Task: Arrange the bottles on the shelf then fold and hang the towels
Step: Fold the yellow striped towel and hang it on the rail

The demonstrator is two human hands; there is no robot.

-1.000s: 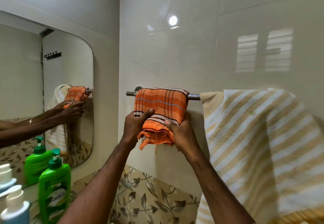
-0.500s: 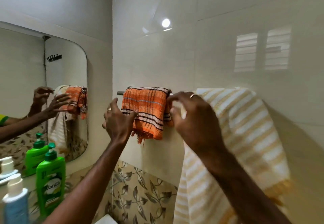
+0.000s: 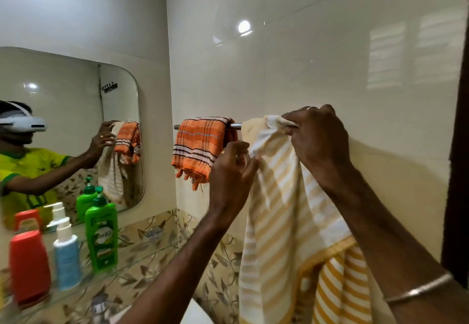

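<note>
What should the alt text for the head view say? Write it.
Right hand grips the top of a yellow-striped towel at a wall towel bar, while the left hand pinches its edge. A folded orange plaid towel hangs on the bar beside it; bottles stand on a glass shelf under a mirror.

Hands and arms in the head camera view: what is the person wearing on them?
Both forearms are bare, with no sleeves in direct view. The right hand has a ring on one finger, and a thin silver bangle circles the right wrist. The left hand shows no jewellery from this angle.
</note>
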